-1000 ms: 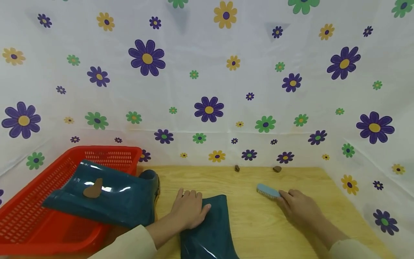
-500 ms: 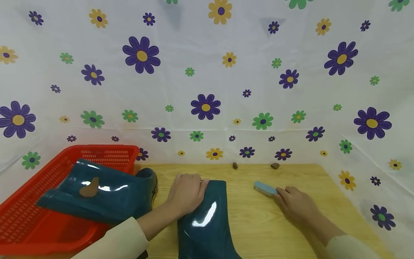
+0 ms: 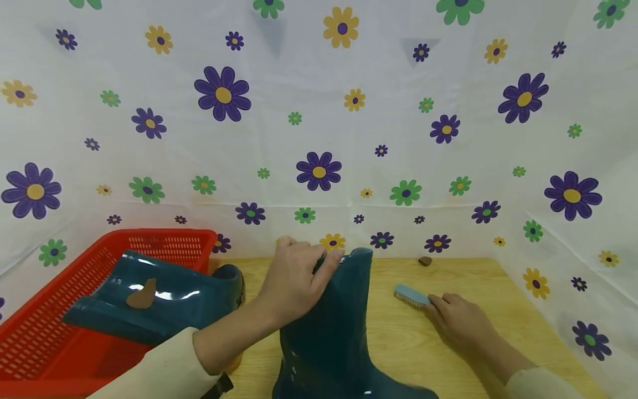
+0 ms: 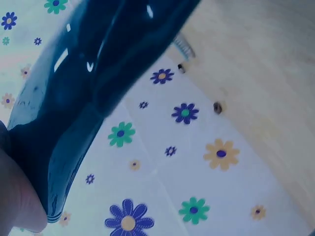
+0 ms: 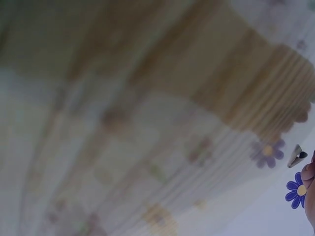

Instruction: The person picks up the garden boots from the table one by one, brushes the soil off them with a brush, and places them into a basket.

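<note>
My left hand grips the top edge of a glossy dark teal rubber boot, thumb on the near side of the rim. The boot stands nearly upright, its toe pointing right at the bottom of the head view. In the left wrist view the boot shaft runs up from the hand. My right hand holds a light blue brush by its handle, low over the table, bristles facing down. The right wrist view is mostly blurred, with a bit of the hand at its right edge.
A red plastic basket stands at the left. Across it lies a second teal boot with a flat brown patch on its shaft. A small brown lump lies at the back of the wooden table, before a flowered cloth.
My left hand has raised the boot's top upward and a little right, so the boot now stands more upright. It now covers one brown lump. The right hand stays with the brush.
</note>
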`<state>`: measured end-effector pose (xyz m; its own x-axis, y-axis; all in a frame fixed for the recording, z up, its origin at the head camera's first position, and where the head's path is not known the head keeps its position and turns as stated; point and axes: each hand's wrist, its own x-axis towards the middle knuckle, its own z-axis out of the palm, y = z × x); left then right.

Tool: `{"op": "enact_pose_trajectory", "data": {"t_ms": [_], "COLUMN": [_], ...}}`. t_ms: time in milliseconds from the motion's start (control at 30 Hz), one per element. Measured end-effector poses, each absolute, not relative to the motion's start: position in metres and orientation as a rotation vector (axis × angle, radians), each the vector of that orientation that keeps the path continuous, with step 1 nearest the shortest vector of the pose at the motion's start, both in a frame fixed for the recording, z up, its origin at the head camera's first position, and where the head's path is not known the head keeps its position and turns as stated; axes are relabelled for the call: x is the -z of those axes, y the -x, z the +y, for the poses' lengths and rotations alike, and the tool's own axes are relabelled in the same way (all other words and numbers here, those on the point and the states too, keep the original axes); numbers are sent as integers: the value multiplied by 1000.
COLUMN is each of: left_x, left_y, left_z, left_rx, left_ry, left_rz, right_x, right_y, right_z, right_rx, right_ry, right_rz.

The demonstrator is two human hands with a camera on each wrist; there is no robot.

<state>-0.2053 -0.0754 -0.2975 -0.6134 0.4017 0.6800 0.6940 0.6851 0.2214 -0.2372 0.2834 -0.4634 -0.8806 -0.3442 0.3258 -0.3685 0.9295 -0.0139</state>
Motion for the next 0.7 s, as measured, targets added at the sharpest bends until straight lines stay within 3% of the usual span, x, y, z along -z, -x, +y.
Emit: {"op": "enact_pose_trajectory", "data": {"t_ms": [400,700], "left_x": [295,274], "left_y": [243,229], "left_z": [-95,-115], "left_rx": [331,274], "left_ry": [836,887], "left_rz": [-1973,-1987], "right_x": [465,468], "right_y": [235,239], "right_z": [282,285], "right_rx": [-108,-61], "right_ry": [-524,-543], "right_rz": [-2768,-2696]}}
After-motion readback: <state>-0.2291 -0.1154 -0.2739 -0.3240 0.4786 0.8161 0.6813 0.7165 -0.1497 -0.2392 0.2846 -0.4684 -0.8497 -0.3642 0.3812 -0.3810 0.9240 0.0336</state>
